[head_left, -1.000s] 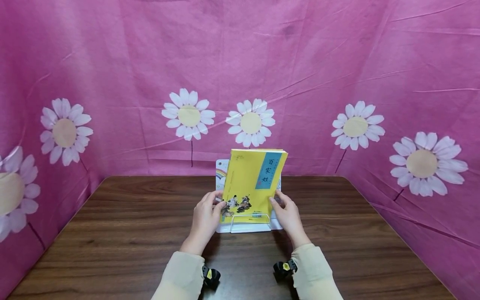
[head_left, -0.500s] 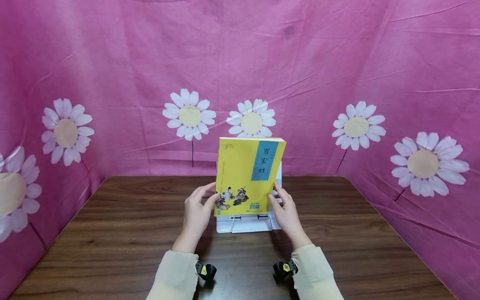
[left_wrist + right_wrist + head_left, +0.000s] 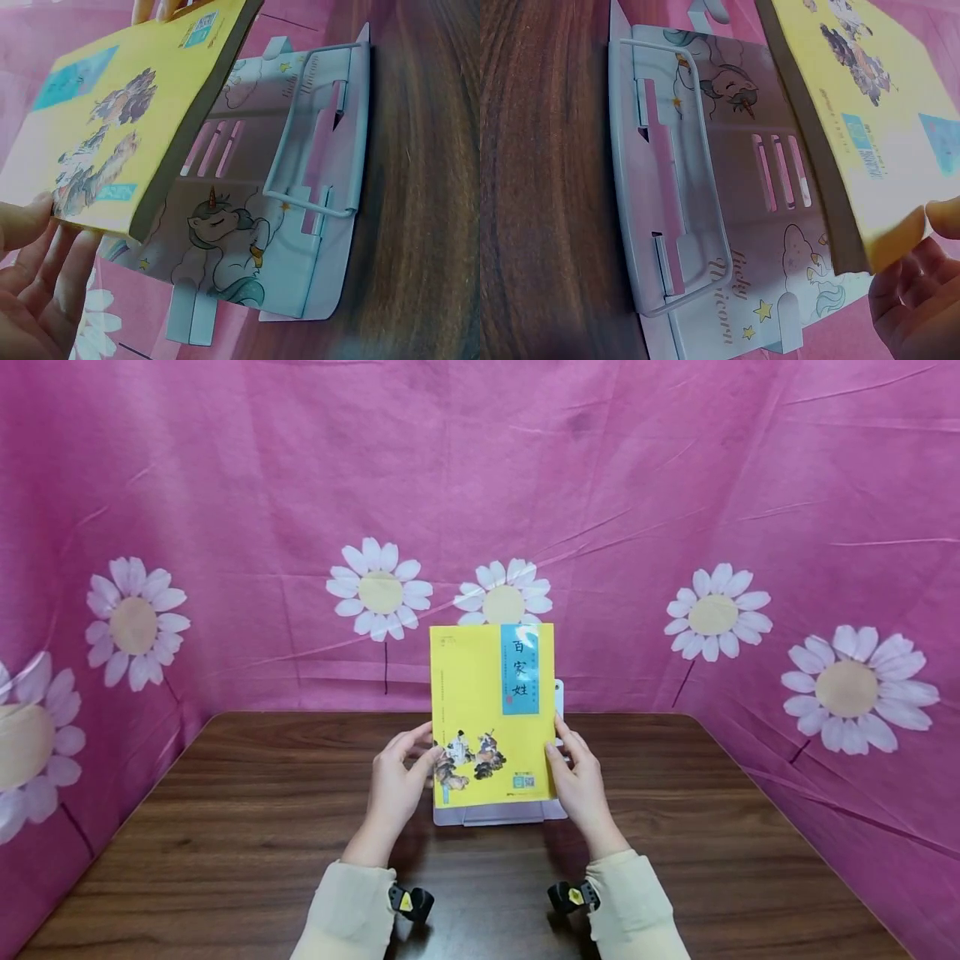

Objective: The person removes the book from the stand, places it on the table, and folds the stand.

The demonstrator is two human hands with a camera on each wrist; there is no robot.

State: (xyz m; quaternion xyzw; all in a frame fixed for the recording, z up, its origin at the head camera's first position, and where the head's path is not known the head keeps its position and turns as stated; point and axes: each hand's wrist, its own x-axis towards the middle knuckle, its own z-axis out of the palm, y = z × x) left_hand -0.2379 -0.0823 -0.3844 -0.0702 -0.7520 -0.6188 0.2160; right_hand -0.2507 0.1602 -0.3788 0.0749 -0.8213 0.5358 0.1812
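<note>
A yellow book [image 3: 480,693] with a blue title strip and small painted figures is held up by both hands. My left hand [image 3: 397,781] pinches its lower left edge, thumb on the cover and fingers behind. On the opposite side my right hand [image 3: 581,781] grips the lower right edge in the same way. Behind the book stands a white book stand [image 3: 225,247] printed with unicorns. Its wire front bar [image 3: 311,202] is up. Both wrist views show a gap between the book's bottom edge and the stand's ledge. The book hides most of the stand in the head view.
The stand rests on a dark wood-grain table [image 3: 262,802]. A pink cloth [image 3: 600,468] with large white daisies hangs behind and at both sides. Black wrist cameras [image 3: 412,903] are strapped over pale sleeves [image 3: 348,906].
The book has risen out from behind the stand's wire bar and come toward me. It has straightened from a tilt and now faces the head camera. Both hands keep their hold.
</note>
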